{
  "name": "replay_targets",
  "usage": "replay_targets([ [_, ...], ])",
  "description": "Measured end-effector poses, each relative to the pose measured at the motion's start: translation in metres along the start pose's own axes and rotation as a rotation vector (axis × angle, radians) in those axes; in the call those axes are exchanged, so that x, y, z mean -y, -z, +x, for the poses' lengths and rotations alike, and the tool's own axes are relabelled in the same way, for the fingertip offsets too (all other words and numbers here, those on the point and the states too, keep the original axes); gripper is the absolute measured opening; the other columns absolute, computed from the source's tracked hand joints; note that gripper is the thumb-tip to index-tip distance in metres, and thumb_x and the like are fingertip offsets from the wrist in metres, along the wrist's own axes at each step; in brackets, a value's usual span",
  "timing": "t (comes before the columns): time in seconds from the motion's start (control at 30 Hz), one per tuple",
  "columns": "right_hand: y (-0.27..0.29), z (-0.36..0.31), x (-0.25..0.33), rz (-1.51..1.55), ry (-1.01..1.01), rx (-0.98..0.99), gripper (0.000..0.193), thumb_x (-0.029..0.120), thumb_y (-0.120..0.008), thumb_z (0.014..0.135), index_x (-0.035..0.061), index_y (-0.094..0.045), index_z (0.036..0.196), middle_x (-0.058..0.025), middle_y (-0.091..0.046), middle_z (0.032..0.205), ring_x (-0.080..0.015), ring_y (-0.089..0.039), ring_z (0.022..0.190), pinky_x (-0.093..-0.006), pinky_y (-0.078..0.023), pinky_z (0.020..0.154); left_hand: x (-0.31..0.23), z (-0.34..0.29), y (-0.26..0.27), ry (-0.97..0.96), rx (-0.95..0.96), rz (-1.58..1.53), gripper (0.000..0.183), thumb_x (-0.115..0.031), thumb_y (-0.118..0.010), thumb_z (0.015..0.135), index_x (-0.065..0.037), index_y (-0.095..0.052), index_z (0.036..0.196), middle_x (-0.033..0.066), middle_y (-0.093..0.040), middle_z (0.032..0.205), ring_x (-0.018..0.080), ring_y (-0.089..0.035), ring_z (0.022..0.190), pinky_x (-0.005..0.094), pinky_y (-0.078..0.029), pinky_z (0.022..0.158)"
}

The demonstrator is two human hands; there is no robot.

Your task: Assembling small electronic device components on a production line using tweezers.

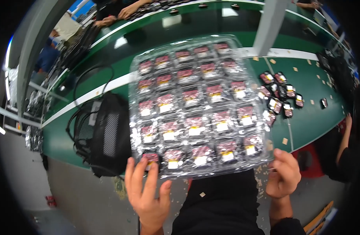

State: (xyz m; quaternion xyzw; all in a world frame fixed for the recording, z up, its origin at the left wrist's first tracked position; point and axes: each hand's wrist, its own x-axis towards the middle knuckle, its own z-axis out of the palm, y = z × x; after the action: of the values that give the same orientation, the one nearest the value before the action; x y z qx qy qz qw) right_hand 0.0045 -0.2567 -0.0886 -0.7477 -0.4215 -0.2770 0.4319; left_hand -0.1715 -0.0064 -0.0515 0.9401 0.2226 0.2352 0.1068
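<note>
A clear plastic blister tray (180, 109) fills the middle of the view, tilted slightly. Its pockets hold rows of small dark square items with pinkish-red faces, yellow stripes and white labels. At the near-left corner my left hand (147, 196) has its fingers spread, fingertips touching the tray edge beside one such item (151, 158); the thumb stands apart. My right hand (283, 176) pinches the tray's near-right corner between thumb and fingers. Glare on the plastic hides part of the items.
Left of the tray, a black mesh bag (103, 135) lies on the green table (62, 141). Several loose items like those in the tray (288, 110) are piled to the right. A grey post (268, 31) rises behind. Another person's hands (127, 11) work at the far side.
</note>
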Motion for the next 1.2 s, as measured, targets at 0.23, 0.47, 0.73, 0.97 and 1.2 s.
replay_targets([
  [0.23, -0.007, 0.019, -0.030, -0.245, -0.590, 0.077, 0.027, 0.000, -0.065, 0.089, 0.0030, -0.065, 0.116, -0.0116, -0.057, 0.102, -0.0231, -0.062, 0.082, -0.0329, -0.048, 0.064, -0.001, -0.018, -0.009, -0.245, -0.366, -0.135, 0.059, -0.036, -0.064, 0.101, 0.008, -0.054, 0.138, 0.0254, -0.052, 0.141, 0.0465, -0.047, 0.138, 0.0566, -0.039, 0.114],
  [0.47, -0.011, 0.022, -0.037, -0.422, -0.520, 0.233, 0.037, 0.015, -0.085, 0.077, 0.0077, -0.068, 0.108, -0.0089, -0.062, 0.115, -0.0288, -0.067, 0.069, -0.0401, -0.052, 0.060, -0.048, -0.045, -0.028, -0.480, -0.111, -0.755, 0.016, -0.015, -0.072, 0.091, -0.009, -0.069, 0.106, 0.0151, -0.060, 0.118, 0.0424, -0.063, 0.113, 0.0552, -0.055, 0.096],
  [0.73, -0.002, 0.000, -0.035, -0.345, -0.514, 0.076, 0.033, 0.013, -0.089, 0.072, 0.0072, -0.069, 0.098, -0.0090, -0.067, 0.102, -0.0256, -0.066, 0.071, -0.0355, -0.049, 0.056, -0.083, -0.058, -0.066, -0.150, 0.390, -1.421, 0.011, 0.000, -0.068, 0.092, 0.007, -0.069, 0.101, 0.0209, -0.067, 0.108, 0.0363, -0.070, 0.101, 0.0433, -0.058, 0.087],
  [0.97, 0.041, -0.036, 0.010, 0.121, -0.324, 0.141, 0.055, 0.040, -0.099, 0.060, 0.0095, -0.061, 0.087, -0.0123, -0.071, 0.095, -0.0199, -0.069, 0.065, -0.0288, -0.057, 0.062, -0.078, -0.070, -0.087, 0.292, 0.571, -1.820, 0.048, -0.001, -0.071, 0.094, 0.012, -0.054, 0.136, 0.0229, -0.058, 0.134, 0.0321, -0.060, 0.126, 0.0421, -0.047, 0.109],
  [1.2, 0.012, -0.036, 0.028, 0.314, -0.346, 0.326, 0.052, 0.034, -0.098, 0.063, 0.0080, -0.059, 0.085, -0.0138, -0.074, 0.095, -0.0213, -0.073, 0.070, -0.0276, -0.057, 0.055, -0.071, -0.054, -0.091, 0.387, 0.609, -1.928, 0.067, -0.006, -0.080, 0.087, 0.011, -0.048, 0.143, 0.0228, -0.047, 0.147, 0.0312, -0.052, 0.135, 0.0444, -0.046, 0.113],
])
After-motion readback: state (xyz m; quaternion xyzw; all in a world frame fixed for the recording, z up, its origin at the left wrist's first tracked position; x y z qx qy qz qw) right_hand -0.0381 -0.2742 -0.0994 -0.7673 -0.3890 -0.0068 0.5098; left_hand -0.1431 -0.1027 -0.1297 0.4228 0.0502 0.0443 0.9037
